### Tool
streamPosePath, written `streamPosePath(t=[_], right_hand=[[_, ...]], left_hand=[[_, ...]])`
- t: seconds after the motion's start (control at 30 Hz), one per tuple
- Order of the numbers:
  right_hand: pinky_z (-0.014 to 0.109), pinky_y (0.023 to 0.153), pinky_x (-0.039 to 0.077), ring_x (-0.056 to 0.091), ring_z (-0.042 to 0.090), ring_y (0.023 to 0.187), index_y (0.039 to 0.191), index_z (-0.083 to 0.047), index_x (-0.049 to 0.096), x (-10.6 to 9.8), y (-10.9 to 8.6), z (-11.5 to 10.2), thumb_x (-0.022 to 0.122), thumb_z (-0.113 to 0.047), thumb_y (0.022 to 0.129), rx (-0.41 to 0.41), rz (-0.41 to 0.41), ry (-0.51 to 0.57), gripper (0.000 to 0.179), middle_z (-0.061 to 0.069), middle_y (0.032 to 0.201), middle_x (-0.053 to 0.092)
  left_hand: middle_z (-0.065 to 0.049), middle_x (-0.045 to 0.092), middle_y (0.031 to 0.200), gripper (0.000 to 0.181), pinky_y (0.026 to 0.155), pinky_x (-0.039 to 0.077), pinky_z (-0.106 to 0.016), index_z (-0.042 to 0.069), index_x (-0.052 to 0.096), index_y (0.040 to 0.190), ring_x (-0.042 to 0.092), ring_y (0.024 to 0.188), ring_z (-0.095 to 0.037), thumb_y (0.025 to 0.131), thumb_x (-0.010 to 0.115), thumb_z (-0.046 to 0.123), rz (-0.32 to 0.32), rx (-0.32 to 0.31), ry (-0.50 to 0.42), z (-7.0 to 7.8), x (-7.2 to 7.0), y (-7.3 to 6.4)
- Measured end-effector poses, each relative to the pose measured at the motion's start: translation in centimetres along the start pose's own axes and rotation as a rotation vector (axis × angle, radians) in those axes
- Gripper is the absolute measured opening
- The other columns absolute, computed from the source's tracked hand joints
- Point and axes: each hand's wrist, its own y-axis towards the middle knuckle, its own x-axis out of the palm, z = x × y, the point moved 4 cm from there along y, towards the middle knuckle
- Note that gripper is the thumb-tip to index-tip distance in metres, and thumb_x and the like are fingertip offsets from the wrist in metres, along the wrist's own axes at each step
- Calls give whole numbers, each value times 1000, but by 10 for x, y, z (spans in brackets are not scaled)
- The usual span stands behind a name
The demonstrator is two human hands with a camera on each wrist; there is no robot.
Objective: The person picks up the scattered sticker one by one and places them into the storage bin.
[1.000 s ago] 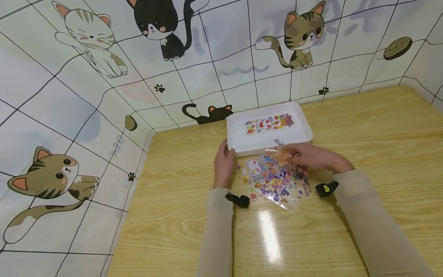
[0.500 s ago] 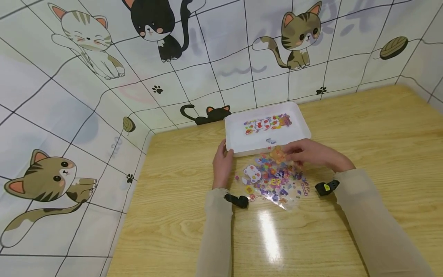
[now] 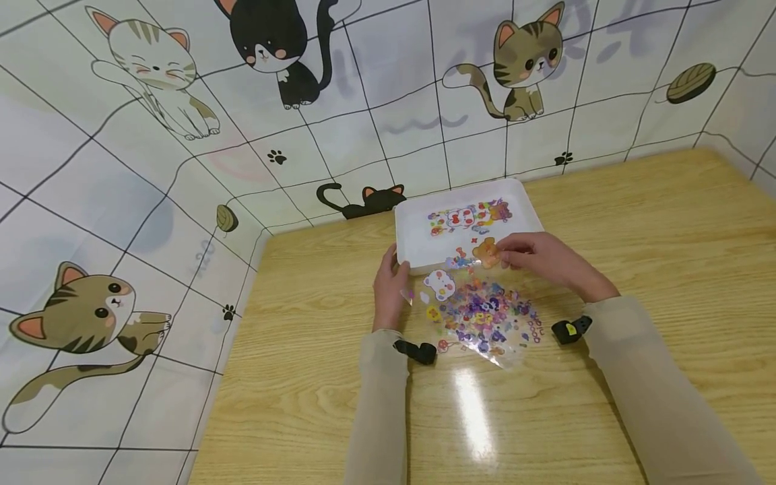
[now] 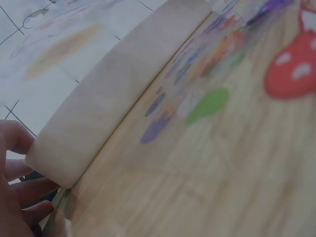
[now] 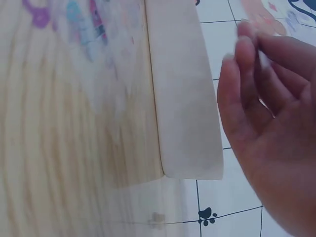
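Note:
My left hand (image 3: 390,286) grips the front left corner of a shallow white tray (image 3: 414,250), with fingers round its wall in the left wrist view. In my right hand (image 3: 548,263), thumb and fingertips pinch the edge of a clear sticker sheet beside an orange bear sticker (image 3: 486,252). The lifted sheet, with a white bear sticker (image 3: 440,284) at its left, overlaps the tray's front edge in the head view. Below it, more clear sticker sheets (image 3: 485,316) with small colourful stickers lie on the table. The right wrist view shows my right hand above the tray's outer wall (image 5: 185,98).
A clear sheet of colourful stickers (image 3: 469,217) lies inside the tray. The tray stands on a wooden table (image 3: 291,377) against a wall (image 3: 412,135) printed with cartoon cats and grid lines. Black straps with small devices (image 3: 570,331) are on both wrists.
My right hand has moved up and away from me, raising the pinched sticker sheet toward the tray. The orange bear sticker now overlaps the tray. My left hand stays at the corner.

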Motion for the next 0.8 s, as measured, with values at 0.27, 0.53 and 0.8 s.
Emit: streamPosePath(t=[0.27,0.53,0.8], right_hand=[[41,82,44,55,21,95,114,-18,57,-1,0,-5,47,-46,88,40,119,41,39,2,98,61],[43,83,43,54,21,97,116,-19,56,0,1,-2,47,-46,88,37,131,76,40,6,105,60],[42,84,41,53,24,99,117,-17,55,0,5,4,46,-48,88,46,121,76,43,6,106,59]], left_hand=[[-5,43,134,48,98,34,-36,24,34,138,42,119,-19,91,44,25,-9,13,38,4,0,-1],[-6,44,133,47,97,35,-37,23,34,138,42,118,-20,92,44,24,-1,39,64,4,1,-3],[-2,43,134,47,99,32,-40,29,35,137,42,119,-19,91,45,25,5,-10,32,1,1,0]])
